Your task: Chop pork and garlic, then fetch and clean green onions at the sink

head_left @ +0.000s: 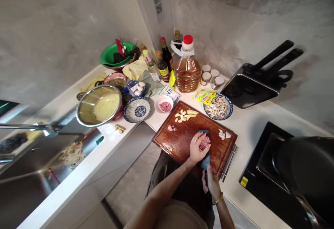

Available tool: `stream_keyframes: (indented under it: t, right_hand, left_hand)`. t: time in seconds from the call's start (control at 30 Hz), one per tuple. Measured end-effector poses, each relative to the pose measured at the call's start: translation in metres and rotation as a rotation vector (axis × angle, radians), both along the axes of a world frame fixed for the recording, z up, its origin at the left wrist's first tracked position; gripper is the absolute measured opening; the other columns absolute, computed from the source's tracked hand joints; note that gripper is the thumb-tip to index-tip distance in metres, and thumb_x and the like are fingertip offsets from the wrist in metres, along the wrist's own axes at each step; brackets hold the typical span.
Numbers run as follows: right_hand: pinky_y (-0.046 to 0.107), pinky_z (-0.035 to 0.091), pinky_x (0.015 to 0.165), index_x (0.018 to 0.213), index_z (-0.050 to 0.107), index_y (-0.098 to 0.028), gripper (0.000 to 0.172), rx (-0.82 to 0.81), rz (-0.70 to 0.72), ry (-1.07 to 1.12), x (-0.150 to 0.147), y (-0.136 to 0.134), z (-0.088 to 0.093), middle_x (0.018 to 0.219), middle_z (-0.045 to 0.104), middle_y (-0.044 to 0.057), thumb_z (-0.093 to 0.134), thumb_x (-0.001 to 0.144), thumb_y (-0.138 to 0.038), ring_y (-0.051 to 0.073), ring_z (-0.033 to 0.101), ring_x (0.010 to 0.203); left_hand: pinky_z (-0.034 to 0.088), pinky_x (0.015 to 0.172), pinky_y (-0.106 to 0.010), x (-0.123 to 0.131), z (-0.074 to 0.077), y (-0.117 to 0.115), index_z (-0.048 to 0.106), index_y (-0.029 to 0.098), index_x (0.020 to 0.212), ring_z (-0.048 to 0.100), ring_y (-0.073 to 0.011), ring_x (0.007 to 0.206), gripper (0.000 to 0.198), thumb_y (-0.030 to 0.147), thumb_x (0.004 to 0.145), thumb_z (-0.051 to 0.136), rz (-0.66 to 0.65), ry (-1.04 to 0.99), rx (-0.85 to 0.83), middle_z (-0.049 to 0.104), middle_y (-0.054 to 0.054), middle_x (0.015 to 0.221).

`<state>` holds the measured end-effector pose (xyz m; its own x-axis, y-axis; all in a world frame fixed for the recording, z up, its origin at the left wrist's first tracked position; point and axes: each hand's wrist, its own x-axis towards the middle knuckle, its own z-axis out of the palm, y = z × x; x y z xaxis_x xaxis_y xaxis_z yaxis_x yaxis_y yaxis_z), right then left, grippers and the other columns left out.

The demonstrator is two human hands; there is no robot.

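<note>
1. Two bare hands, both yours, are working over the brown cutting board [180, 143] in the near middle of the scene.
2. Your left hand [197, 149] (the one wearing a ring) is curling its fingers around a clump of pink meat [205, 142], which is lying against the broad blue blade of the knife [205, 162], right of the board's middle.
3. Your right hand [213, 183] is grasping that knife by its handle at the board's near edge (your fingers are mostly hiding the handle), and a bracelet [217, 198] is circling the wrist.
4. On the board's far part, garlic cloves [180, 116] are lying just left of pale yellow slices [192, 112]; small pinkish pieces [171, 128] are resting near the left edge, and whitish pieces [221, 134] near the right corner.
5. Just beyond the board, a white bowl [157, 103] is holding more meat on the left, while a blue-patterned bowl [230, 106] is holding sliced mushrooms [218, 109] on the right, with a yellow packet [205, 96] overlapping its rim.
6. Farther back, a red-capped oil jug [188, 74] is standing upright between dark bottles [167, 53] and small lidded jars [206, 77].
</note>
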<state>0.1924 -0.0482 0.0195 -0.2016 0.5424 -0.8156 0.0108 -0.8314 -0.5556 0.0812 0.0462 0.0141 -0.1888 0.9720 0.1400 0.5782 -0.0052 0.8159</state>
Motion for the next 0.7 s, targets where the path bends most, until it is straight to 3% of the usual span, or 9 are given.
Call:
stream_keyframes:
  t: [0.13,0.23,0.3,0.37,0.47,0.57,0.7]
  right_hand:
    - [0.017,0.025,0.024,0.058,0.043,-0.019,0.054,0.12,0.089,0.029,-0.037,0.044,0.034,0.033,0.037,-0.007,0.028,0.078,-0.067,0.006,0.031,0.022]
    - [0.017,0.023,0.025,0.057,0.042,-0.019,0.054,0.247,0.168,0.117,-0.085,0.093,0.058,0.032,0.037,-0.007,0.027,0.08,-0.065,0.005,0.03,0.022]
    - [0.017,0.022,0.024,0.057,0.043,-0.019,0.053,0.316,0.183,0.123,-0.124,0.124,0.069,0.033,0.038,-0.007,0.028,0.08,-0.065,0.005,0.03,0.022]
    - [0.017,0.022,0.024,0.056,0.042,-0.019,0.053,0.343,0.172,0.092,-0.159,0.148,0.074,0.033,0.039,-0.007,0.029,0.078,-0.066,0.006,0.032,0.022]
    - [0.018,0.024,0.024,0.053,0.041,-0.02,0.055,0.336,0.138,0.02,-0.191,0.165,0.074,0.032,0.039,-0.006,0.028,0.077,-0.068,0.006,0.033,0.022]
    - [0.018,0.024,0.025,0.055,0.041,-0.02,0.055,0.275,0.063,-0.018,-0.195,0.162,0.071,0.033,0.038,-0.006,0.03,0.075,-0.07,0.006,0.032,0.022]
    - [0.017,0.025,0.026,0.063,0.044,-0.02,0.051,0.199,-0.074,0.012,-0.176,0.141,0.069,0.039,0.039,-0.008,0.037,0.073,-0.069,0.005,0.031,0.025]
  left_hand:
    - [0.035,0.099,-0.042,-0.044,0.036,0.034,0.05,0.023,0.117,0.043,-0.0213,0.115,0.044,0.032,0.075,0.059,0.088,0.002,0.086,0.049,-0.008,0.121]
    - [0.035,0.098,-0.042,-0.101,0.062,0.072,0.051,0.022,0.115,0.045,-0.0217,0.113,0.042,0.034,0.075,0.059,0.18,0.039,0.172,0.05,-0.009,0.12]
    - [0.034,0.098,-0.04,-0.143,0.07,0.098,0.052,0.021,0.112,0.046,-0.0209,0.111,0.039,0.035,0.076,0.058,0.212,0.074,0.203,0.051,-0.008,0.117]
    - [0.035,0.097,-0.038,-0.183,0.07,0.119,0.053,0.02,0.109,0.048,-0.0199,0.108,0.035,0.036,0.078,0.055,0.194,0.113,0.186,0.054,-0.007,0.113]
    - [0.037,0.093,-0.035,-0.233,0.056,0.141,0.054,0.018,0.107,0.051,-0.0185,0.103,0.031,0.036,0.082,0.048,0.087,0.193,0.048,0.057,-0.007,0.107]
    - [0.037,0.094,-0.036,-0.267,0.04,0.15,0.06,0.018,0.097,0.052,-0.019,0.1,0.026,0.035,0.083,0.045,-0.13,0.305,-0.127,0.061,-0.007,0.1]
    - [0.033,0.099,-0.034,-0.298,0.032,0.154,0.063,0.021,0.097,0.047,-0.0186,0.108,0.026,0.037,0.081,0.048,-0.369,0.36,-0.141,0.059,-0.005,0.108]
